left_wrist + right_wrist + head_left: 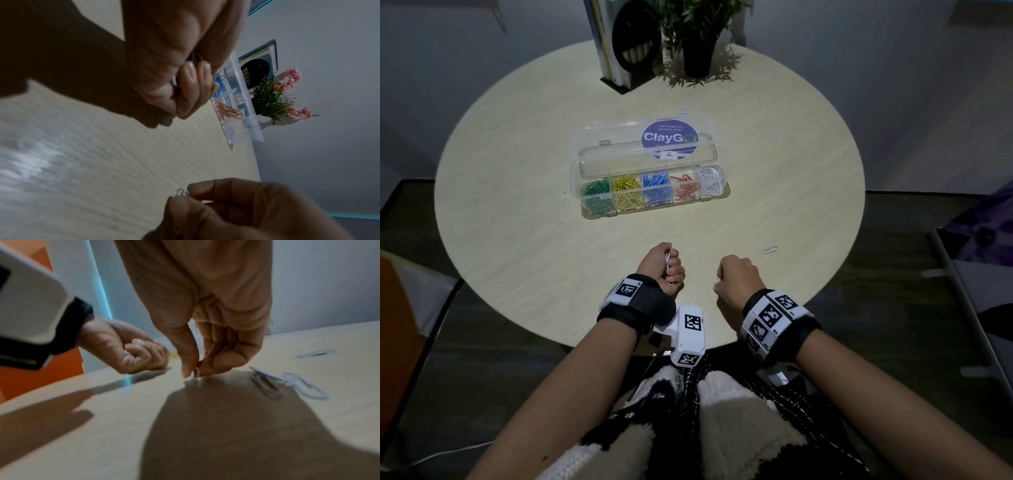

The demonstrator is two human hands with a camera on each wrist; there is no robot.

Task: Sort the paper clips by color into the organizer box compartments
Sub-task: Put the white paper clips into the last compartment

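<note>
The clear organizer box (pixel 725 192) lies open mid-table, holding green, yellow, blue, red and white clips in separate compartments from left to right. My left hand (pixel 667 265) is a fist near the table's front edge, gripping a few white paper clips (pixel 667 257). My right hand (pixel 194 369) pinches one white paper clip (pixel 196 372) between thumb and forefinger, its tip touching the table. The same clip (pixel 182 192) also shows in the left wrist view. Loose white clips (pixel 265 382) lie right of that hand, and another loose clip (pixel 769 250) lies farther off.
The round wooden table (pixel 517 192) carries a potted plant (pixel 697 37) and a book stand (pixel 619 44) at its far edge. The box's lid (pixel 616 137) lies flat behind the compartments. My lap sits against the table's front edge.
</note>
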